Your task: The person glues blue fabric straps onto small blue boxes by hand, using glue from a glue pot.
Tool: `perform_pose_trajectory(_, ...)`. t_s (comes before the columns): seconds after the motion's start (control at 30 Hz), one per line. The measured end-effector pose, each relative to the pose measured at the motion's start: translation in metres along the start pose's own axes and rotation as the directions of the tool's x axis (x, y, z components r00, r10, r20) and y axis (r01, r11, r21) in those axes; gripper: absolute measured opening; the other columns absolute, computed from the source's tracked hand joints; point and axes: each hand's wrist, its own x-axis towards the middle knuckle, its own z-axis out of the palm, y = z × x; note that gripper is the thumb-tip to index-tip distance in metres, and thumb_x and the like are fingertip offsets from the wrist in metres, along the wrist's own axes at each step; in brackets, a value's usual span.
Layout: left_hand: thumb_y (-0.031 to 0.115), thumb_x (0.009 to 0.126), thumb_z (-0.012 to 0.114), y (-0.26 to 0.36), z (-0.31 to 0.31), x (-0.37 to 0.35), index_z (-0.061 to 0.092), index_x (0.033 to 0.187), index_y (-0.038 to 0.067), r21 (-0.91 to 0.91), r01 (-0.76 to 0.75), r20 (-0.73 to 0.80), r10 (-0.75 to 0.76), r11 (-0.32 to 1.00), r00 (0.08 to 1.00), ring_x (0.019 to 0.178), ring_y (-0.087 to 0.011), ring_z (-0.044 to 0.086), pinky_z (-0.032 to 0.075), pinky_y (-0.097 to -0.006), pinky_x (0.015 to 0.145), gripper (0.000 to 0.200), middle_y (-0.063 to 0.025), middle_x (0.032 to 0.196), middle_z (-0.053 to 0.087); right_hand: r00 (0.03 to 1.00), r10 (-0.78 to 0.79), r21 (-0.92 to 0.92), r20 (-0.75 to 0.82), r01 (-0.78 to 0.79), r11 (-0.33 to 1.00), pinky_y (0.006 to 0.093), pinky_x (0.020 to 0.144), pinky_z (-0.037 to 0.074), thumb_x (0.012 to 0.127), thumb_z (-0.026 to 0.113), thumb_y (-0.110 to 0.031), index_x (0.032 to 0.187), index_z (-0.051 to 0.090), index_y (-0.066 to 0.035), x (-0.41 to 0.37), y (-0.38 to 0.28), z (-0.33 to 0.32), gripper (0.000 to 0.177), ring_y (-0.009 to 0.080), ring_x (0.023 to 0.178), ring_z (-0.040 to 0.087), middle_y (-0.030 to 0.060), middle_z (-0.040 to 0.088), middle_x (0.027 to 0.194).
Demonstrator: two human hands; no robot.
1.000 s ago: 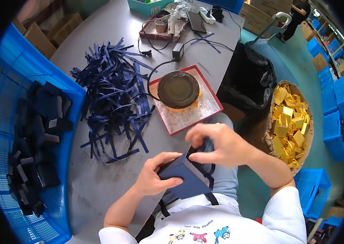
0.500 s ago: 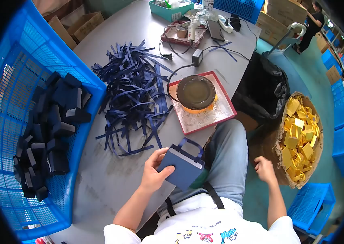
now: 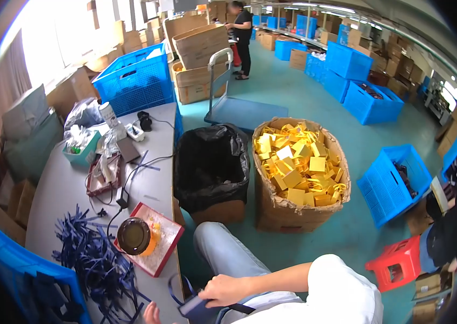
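My right hand grips a small dark blue box-shaped bag by its upper side, above my lap at the bottom of the view. A blue ribbon handle loops up from the bag. My left hand is just left of it at the bottom edge, partly cut off, fingers apart and empty. A tangled pile of blue ribbons lies on the table. To its right, a round pot of brown liquid sits in a red-rimmed tray.
Beyond my knee are a black-lined bin and a carton of yellow bags. A blue crate stands at lower left. A trolley is further back. One person stands behind; another is beside a red stool.
The view has swung to the right. The blue bag has passed from my left hand to my right hand, and my left hand has let go of it.
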Motion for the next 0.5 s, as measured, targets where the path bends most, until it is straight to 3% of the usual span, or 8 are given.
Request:
perform_pose_trajectory(0.03,0.041,0.082,0.062,0.009,-0.006,0.008,0.039,0.128,-0.001,-0.002,-0.007,0.008,0.007,1.0,1.0,0.117,-0.0307,0.044,0.033,-0.042,0.099,0.066,-0.0163,0.128,0.044,0.995,-0.032,-0.026,0.097,0.035,0.999,0.0429,0.058,0.048,0.076,0.065,-0.019,0.079,0.053,0.0,0.0,-0.002,0.0,0.023,0.037,0.068,0.059,0.0185,0.059,0.069)
perform_pose_trajectory(0.1,0.042,0.084,0.059,0.021,-0.017,0.026,0.04,0.127,-0.002,0.146,-0.253,0.42,0.172,0.956,0.891,0.118,-0.0308,0.044,0.033,-0.0421,0.099,0.064,-0.0174,0.128,0.045,0.969,-0.108,0.009,0.223,0.109,0.994,0.0439,0.061,0.048,0.071,0.068,-0.018,0.08,0.061,0.0,0.002,-0.011,0.007,0.021,0.0385,0.07,0.06,0.02,0.06,0.069)
perform_pose_trajectory(0.17,0.042,0.088,0.052,0.016,-0.008,0.033,0.036,0.132,-0.002,-0.099,0.111,0.632,-0.024,0.989,0.774,0.122,-0.0295,0.041,0.033,-0.0404,0.1,0.064,-0.0172,0.133,0.042,0.941,-0.236,0.137,0.242,0.208,0.968,0.0445,0.061,0.048,0.071,0.067,-0.018,0.081,0.061,0.001,0.004,-0.03,0.006,0.023,0.0391,0.07,0.059,0.0204,0.06,0.069)
perform_pose_trajectory(0.23,0.042,0.09,0.049,-0.015,0.005,0.027,0.032,0.136,-0.002,-0.34,0.572,0.797,-0.095,0.746,0.597,0.124,-0.0258,0.04,0.032,-0.036,0.101,0.065,-0.0171,0.136,0.039,0.924,-0.286,0.161,0.255,0.252,0.954,0.0426,0.066,0.046,0.073,0.067,-0.019,0.078,0.06,-0.001,0.011,-0.052,-0.004,0.02,0.0342,0.074,0.058,0.0197,0.06,0.078)
perform_pose_trajectory(0.4,0.053,0.089,0.04,-0.028,0.015,0.007,0.044,0.124,-0.003,-0.289,0.66,0.808,-0.193,0.693,0.557,0.104,-0.0247,0.052,0.043,-0.033,0.088,0.066,-0.0172,0.115,0.053,0.903,-0.411,0.337,0.122,0.352,0.873,0.0417,0.067,0.045,0.073,0.066,-0.02,0.076,0.059,-0.002,0.011,-0.059,-0.015,0.019,0.0346,0.076,0.057,0.018,0.059,0.081)
perform_pose_trajectory(0.43,0.054,0.089,0.039,-0.035,0.014,0.004,0.046,0.122,-0.003,-0.299,0.703,0.819,-0.203,0.646,0.536,0.101,-0.0244,0.053,0.044,-0.0329,0.085,0.066,-0.0168,0.112,0.054,0.868,-0.302,0.349,0.393,0.162,0.923,0.0459,0.072,0.045,0.075,0.064,-0.026,0.082,0.06,-0.004,0.014,-0.06,-0.021,0.024,0.0359,0.087,0.056,0.0199,0.058,0.092)
perform_pose_trajectory(0.47,0.055,0.089,0.038,-0.058,0.009,-0.007,0.047,0.12,-0.003,-0.309,0.743,0.83,-0.214,0.594,0.516,0.098,-0.0241,0.054,0.045,-0.0327,0.083,0.066,-0.0164,0.109,0.055,0.87,-0.299,0.348,0.392,0.161,0.924,0.0459,0.072,0.045,0.075,0.064,-0.026,0.082,0.06,-0.004,0.014,-0.059,-0.019,0.024,0.0359,0.087,0.056,0.0199,0.058,0.092)
perform_pose_trajectory(0.5,0.055,0.089,0.038,-0.068,0.009,-0.012,0.049,0.118,-0.003,-0.319,0.78,0.839,-0.223,0.538,0.496,0.095,-0.0238,0.055,0.046,-0.0325,0.081,0.066,-0.0161,0.106,0.056,0.913,-0.343,0.471,0.22,0.209,0.857,0.0408,0.064,0.045,0.077,0.063,-0.017,0.079,0.059,-0.001,0.012,-0.056,-0.017,0.017,0.0323,0.074,0.058,0.0183,0.059,0.08)
